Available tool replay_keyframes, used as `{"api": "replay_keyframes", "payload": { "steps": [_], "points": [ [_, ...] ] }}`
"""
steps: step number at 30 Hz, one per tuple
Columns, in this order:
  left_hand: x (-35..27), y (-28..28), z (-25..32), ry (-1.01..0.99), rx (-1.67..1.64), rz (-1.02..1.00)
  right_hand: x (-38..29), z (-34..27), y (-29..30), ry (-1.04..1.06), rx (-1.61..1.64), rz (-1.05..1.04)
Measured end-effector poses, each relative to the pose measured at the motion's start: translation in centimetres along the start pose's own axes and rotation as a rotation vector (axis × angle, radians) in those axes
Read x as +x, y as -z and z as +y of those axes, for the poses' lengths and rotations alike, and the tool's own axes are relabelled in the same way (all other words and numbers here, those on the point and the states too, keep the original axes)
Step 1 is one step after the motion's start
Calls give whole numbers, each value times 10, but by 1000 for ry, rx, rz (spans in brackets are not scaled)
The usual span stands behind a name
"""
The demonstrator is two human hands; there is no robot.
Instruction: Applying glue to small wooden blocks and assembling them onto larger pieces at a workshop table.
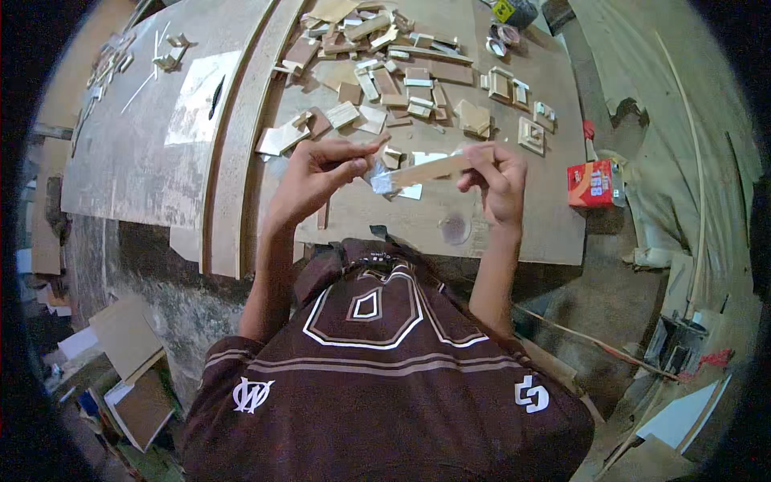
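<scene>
My right hand [497, 178] grips a flat, pale wooden strip [437, 171] near its right end, pinched between thumb and fingers. The strip slants down to the left, and its left end has a whitish, shiny patch [383, 182]. My left hand [325, 169] is raised just left of that end, thumb and forefinger pointing towards it. Something thin and brownish shows at the forefinger's tip, too blurred to tell whether it is held. Below and behind the strip, a small wooden block [391, 158] and white pieces [411, 191] lie on the wooden worktable [391, 223].
Many wooden offcuts [385, 84] are heaped at the table's far side. Small stacked-block assemblies [532, 135] sit at right. A red can [593, 184] stands beyond the right edge. Long boards [232, 181] run along the left, beside another panel [132, 175] with thin sticks.
</scene>
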State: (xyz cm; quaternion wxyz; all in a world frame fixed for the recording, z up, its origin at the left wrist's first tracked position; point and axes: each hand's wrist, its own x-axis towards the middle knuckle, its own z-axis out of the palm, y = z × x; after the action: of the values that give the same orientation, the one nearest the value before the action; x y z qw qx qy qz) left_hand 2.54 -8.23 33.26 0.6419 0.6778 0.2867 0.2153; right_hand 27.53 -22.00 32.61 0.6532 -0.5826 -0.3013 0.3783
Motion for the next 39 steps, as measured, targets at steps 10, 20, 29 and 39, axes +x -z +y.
{"api": "replay_keyframes", "payload": {
  "steps": [10,20,29,39],
  "points": [
    [7,11,-11,39,4,7,7,18,-4,-2,73,-32],
    [0,29,-63,212,-138,182,8,63,96,-12,-112,557],
    [11,32,-113,362,-471,296,48,126,151,-48,-674,596],
    [51,55,-137,444,-617,464,99,170,145,22,-1027,386]
  ]
}}
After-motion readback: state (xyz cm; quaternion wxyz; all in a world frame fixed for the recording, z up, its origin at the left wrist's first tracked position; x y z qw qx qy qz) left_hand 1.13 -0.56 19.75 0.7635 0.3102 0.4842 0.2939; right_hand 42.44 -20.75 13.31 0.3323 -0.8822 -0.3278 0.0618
